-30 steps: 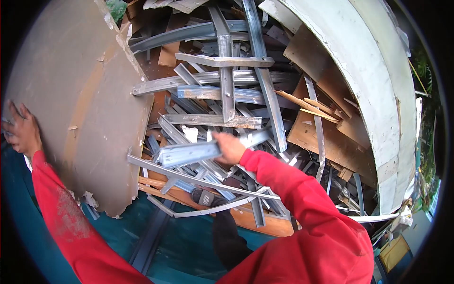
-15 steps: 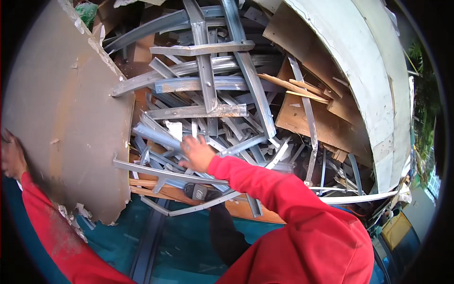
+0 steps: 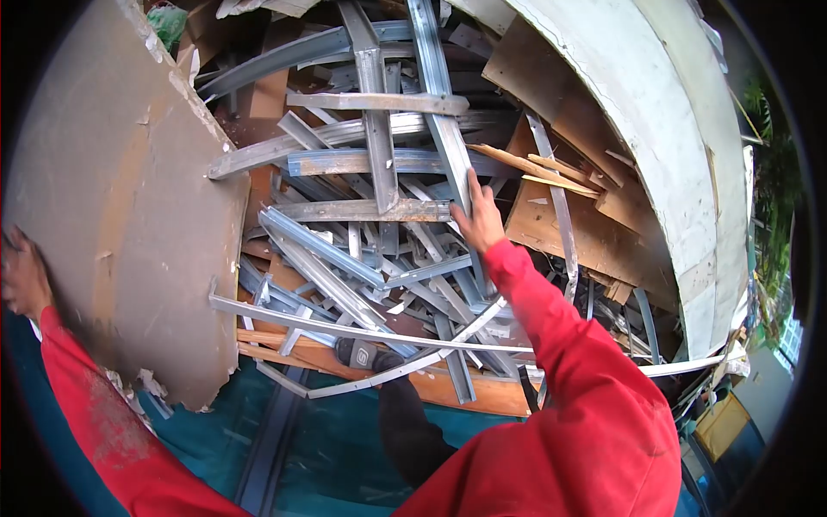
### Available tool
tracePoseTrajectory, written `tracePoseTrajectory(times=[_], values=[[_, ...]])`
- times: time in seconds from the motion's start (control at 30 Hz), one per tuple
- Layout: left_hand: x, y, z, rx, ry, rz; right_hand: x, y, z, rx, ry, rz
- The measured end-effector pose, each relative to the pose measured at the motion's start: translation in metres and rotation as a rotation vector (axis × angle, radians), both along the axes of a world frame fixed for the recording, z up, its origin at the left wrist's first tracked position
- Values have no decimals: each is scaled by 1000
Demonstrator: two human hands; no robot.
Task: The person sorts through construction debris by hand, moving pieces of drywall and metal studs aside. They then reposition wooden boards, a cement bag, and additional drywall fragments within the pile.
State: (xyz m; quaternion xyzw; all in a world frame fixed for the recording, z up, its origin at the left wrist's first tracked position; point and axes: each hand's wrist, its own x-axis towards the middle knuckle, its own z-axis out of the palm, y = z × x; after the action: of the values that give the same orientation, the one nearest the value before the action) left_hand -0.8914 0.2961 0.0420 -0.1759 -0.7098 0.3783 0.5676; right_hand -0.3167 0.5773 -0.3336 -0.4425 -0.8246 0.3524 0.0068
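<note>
My right hand (image 3: 479,217) lies on a long grey metal channel (image 3: 445,129), with its fingers stretched out and apart. The channel slants down through the pile of bent metal strips (image 3: 336,250). Just left of that hand ends a rusty metal strip (image 3: 362,211) lying crosswise. At the far left, my left hand (image 3: 24,274) rests open against a big grey-brown board (image 3: 164,233) with torn edges. Its fingertips are partly lost in the dark rim of the view.
Wooden panels (image 3: 568,220) and splintered wood (image 3: 534,166) lie at right, beneath large white curved sheets (image 3: 642,121). A shoe (image 3: 366,353) stands at the pile's lower edge, above a teal surface (image 3: 336,457). Green plants (image 3: 767,172) show at far right.
My right hand has moved up and right from the middle of the pile to the long channel. Some light strips in the middle have shifted. My left hand stays at the board.
</note>
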Motion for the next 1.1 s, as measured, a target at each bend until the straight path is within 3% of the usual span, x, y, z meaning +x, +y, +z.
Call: tracePoseTrajectory(times=[0.07, 0.2, 0.33, 0.37, 0.4, 0.6, 0.7, 0.73, 0.77, 0.83, 0.9, 0.97, 1.03, 1.1], values=[[2, 0, 0, -10, 23, -51, 22, -21, 42, -106, 34, 28], [6, 2, 4, -6, 25, -41, 99, -58, 71, -214, 47, 195], [16, 19, 5, 30, -38, 154, 132, -90, 94, -226, 55, 178], [18, 21, 4, 21, -16, 111, 138, -96, 100, -238, 57, 174], [2, -4, -1, -106, 158, -219, 145, -102, 106, -250, 60, 171], [-9, -14, 0, -137, 164, -262, 175, -123, 131, -343, 77, 316], [-10, -13, -4, -138, 194, -242, 133, -122, 124, -403, -63, 481], [3, 10, 2, -14, 15, 143, 111, -117, 118, -433, -105, 561], [27, 52, 12, 109, -166, 528, 97, -115, 99, -246, -111, 753], [28, 53, 11, 135, -198, 544, 79, -116, 54, 8, -99, 1030], [-6, -11, -6, -67, 104, -196, 61, -119, 20, 129, -59, 1204], [-7, -21, -12, -58, 51, 168, 19, -105, 26, 146, 40, 864], [-8, -27, -18, -51, 13, 362, -30, -81, 26, 16, 174, 382], [-9, -23, -15, -50, 40, 287, -78, -52, 4, 66, 372, 59]])
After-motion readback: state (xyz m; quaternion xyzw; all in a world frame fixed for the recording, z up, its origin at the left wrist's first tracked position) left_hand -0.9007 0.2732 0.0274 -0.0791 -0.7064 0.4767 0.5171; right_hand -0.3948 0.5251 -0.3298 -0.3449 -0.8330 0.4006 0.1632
